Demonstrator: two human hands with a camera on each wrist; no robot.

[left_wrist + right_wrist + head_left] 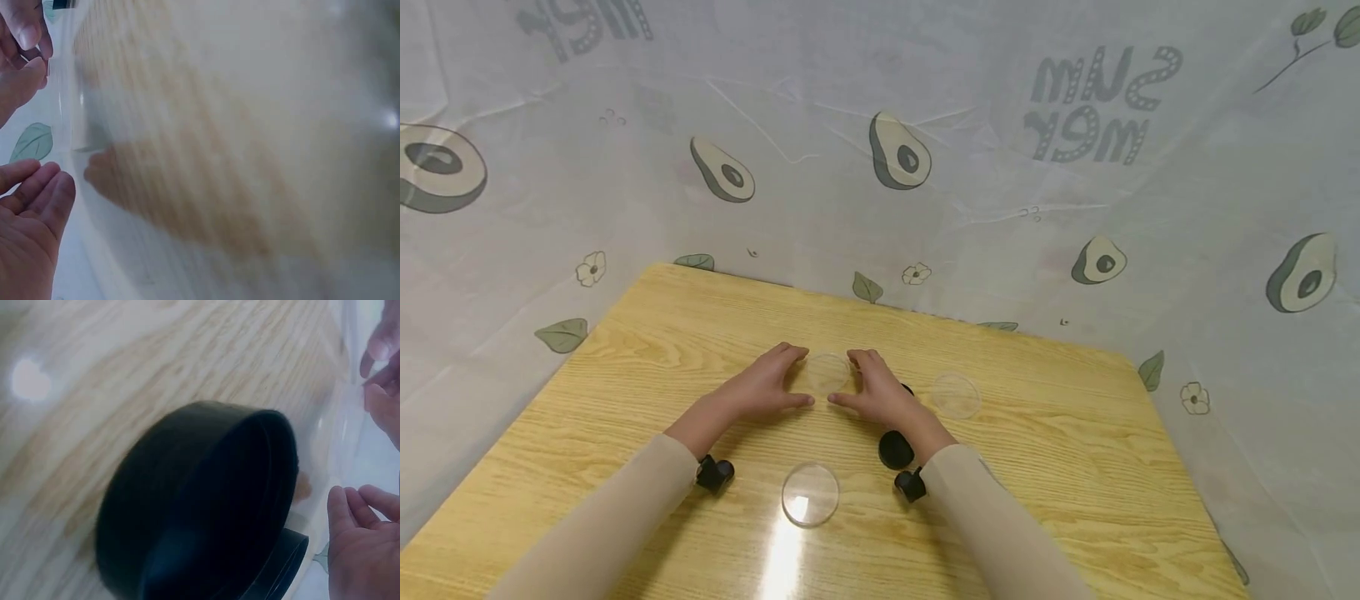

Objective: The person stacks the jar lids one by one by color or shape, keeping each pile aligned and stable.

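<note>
A clear round container (pixel 827 372) stands on the wooden table between my two hands. My left hand (pixel 767 383) is at its left side, thumb and fingers spread apart. At its right side, my right hand (pixel 880 392) mirrors this, thumb toward me and fingers toward the far side. Fingertips come close to the rim; whether they touch it I cannot tell. In the left wrist view the transparent wall (pixel 65 106) shows faintly beside the fingers. A black round lid (pixel 896 450) lies under my right wrist; the right wrist view shows its hollow inside (pixel 212 512).
A second black lid (pixel 907 389) is mostly hidden behind the right hand. Another clear round piece (pixel 957 395) lies to the right, and one more (pixel 811 494) lies nearer me between the forearms. A printed cloth (pixel 820 225) hangs behind the table's far edge.
</note>
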